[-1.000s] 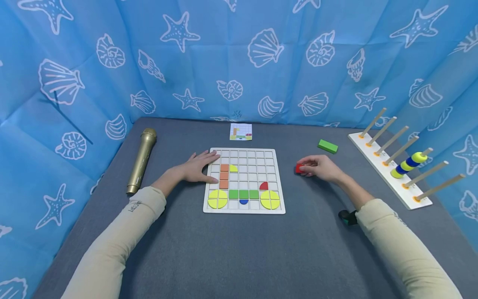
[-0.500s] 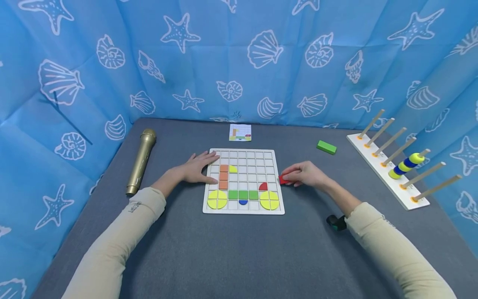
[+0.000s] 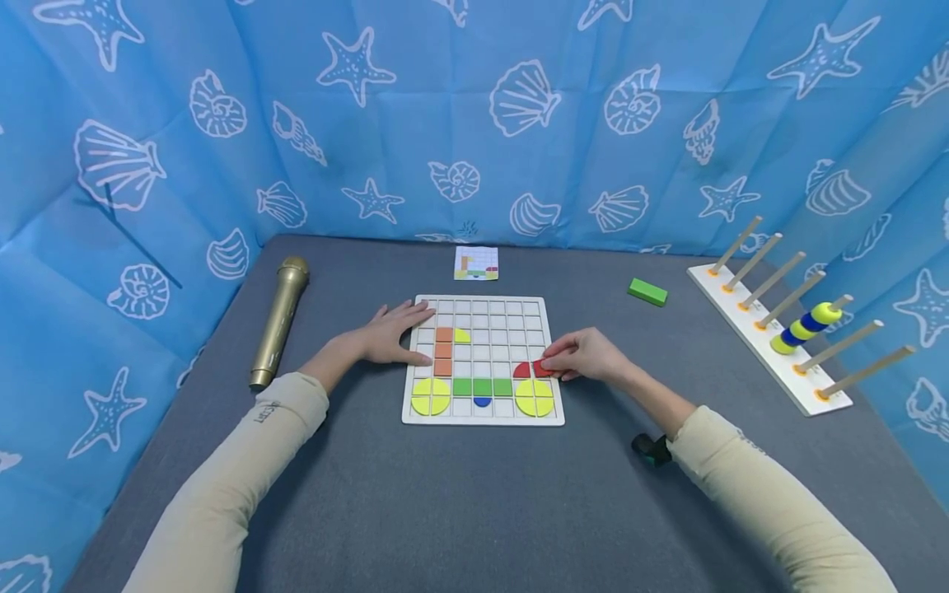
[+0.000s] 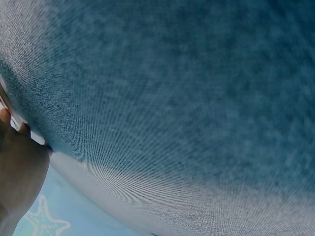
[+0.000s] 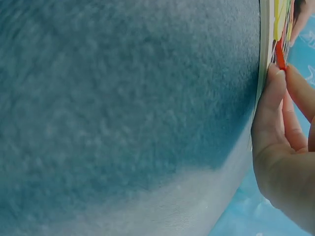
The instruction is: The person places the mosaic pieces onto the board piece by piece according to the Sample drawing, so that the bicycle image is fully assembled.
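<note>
A white grid board [image 3: 483,420] lies on the table, with coloured tiles set in several cells. At its left edge my left hand [image 3: 389,333] rests with straight, spread fingers; the left wrist view catches part of that hand [image 4: 22,167]. Between thumb and fingertips, my right hand [image 3: 589,356] pinches a red tile [image 3: 542,369] over the board's right side. Another red tile [image 3: 522,371], a quarter circle, sits just left of it, above a yellow circle [image 3: 535,403]. In the right wrist view the pinched tile shows edge-on, partly hidden by the fingers [image 5: 275,93].
Behind the board lies a small pattern card [image 3: 476,263]. A gold microphone [image 3: 280,321] is at left. On the right are a green block [image 3: 648,291] and a white peg stand [image 3: 771,338] with yellow and blue beads. A blue curtain [image 3: 474,123] surrounds the table.
My right hand has moved left with the red tile, from the table beside the board onto its right side, next to the other red tile. The left hand stays in place.
</note>
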`<state>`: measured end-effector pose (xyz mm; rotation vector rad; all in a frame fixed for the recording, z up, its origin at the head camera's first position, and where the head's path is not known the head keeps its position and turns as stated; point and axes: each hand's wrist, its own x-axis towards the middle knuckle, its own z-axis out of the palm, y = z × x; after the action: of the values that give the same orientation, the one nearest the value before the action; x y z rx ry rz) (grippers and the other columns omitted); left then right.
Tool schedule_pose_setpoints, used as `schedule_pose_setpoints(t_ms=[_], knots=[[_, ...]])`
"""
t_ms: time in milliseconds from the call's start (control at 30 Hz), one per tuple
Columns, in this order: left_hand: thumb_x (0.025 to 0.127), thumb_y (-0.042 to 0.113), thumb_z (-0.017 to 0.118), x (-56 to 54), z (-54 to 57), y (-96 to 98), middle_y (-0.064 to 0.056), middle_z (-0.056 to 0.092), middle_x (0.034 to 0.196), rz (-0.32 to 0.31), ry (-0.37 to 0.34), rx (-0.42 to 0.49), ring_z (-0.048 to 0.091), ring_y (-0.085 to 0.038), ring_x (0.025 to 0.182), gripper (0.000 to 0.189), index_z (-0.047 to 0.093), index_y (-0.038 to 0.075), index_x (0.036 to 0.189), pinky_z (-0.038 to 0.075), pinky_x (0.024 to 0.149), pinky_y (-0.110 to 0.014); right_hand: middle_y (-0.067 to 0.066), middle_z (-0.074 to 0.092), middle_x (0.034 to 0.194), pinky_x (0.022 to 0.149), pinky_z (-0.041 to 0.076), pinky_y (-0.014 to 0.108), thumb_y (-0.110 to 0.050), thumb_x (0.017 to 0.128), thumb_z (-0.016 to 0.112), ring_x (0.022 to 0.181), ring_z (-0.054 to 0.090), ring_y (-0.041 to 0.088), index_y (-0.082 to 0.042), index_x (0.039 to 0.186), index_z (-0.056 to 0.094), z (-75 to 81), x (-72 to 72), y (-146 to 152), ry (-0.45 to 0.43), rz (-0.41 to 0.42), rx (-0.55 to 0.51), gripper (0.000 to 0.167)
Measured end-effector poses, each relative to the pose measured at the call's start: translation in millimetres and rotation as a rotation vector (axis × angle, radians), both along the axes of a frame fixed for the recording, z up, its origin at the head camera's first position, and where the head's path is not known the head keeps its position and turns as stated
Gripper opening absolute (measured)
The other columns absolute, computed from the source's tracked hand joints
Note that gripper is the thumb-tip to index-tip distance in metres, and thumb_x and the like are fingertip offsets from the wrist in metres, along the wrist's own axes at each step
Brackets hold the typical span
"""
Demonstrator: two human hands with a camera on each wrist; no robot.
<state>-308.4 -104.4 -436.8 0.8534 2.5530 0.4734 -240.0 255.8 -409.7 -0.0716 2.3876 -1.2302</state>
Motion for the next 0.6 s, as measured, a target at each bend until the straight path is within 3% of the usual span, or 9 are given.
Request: schedule_pose_setpoints(t_ms=[133,333,433,600], knots=[[0.083,0.06,0.063,0.7,0.1,-0.4,-0.006,0.007,0.159,-0.009,0.012,-0.003,-0.001,-0.028,0.144,0.096,0.016,0.017,0.155,-0.004,0.111,-0.055,0.008,0.07,0.087,0.065,0.055,0.03,-0.016,0.086,0.074,0.07,0.065,0.018,0.0,0.102,0.071,-0.6,2.6,-4.0,0.052,0.028,0.039,0.023],[0.083,0.061,0.063,0.8,-0.3,-0.4,-0.006,0.007,0.159,-0.013,0.016,-0.005,0.0,-0.028,0.144,0.096,0.016,0.018,0.155,-0.004,0.111,-0.055,0.008,0.069,0.089,0.069,0.055,0.03,-0.018,0.088,0.072,0.074,0.065,0.018,0.0,0.103,0.07,-0.4,3.3,-5.5,0.058,0.019,0.045,0.024],[0.083,0.061,0.063,0.4,-0.6,-0.5,-0.006,0.007,0.159,-0.015,0.018,-0.005,0.0,-0.027,0.144,0.096,0.015,0.018,0.155,-0.003,0.111,-0.055,0.009,0.068,0.093,0.072,0.055,0.03,-0.02,0.091,0.068,0.079,0.064,0.02,0.0,0.108,0.069,1.1,2.4,-3.0,0.038,0.017,0.02,0.027],[0.084,0.06,0.063,0.7,0.2,-0.4,-0.006,0.008,0.159,-0.016,0.022,-0.003,0.0,-0.028,0.144,0.095,0.016,0.017,0.155,-0.003,0.111,-0.055,0.016,0.067,0.101,0.081,0.053,0.035,-0.019,0.096,0.06,0.089,0.064,0.027,0.006,0.117,0.062,4.9,0.3,5.8,-0.067,0.006,-0.12,0.032]])
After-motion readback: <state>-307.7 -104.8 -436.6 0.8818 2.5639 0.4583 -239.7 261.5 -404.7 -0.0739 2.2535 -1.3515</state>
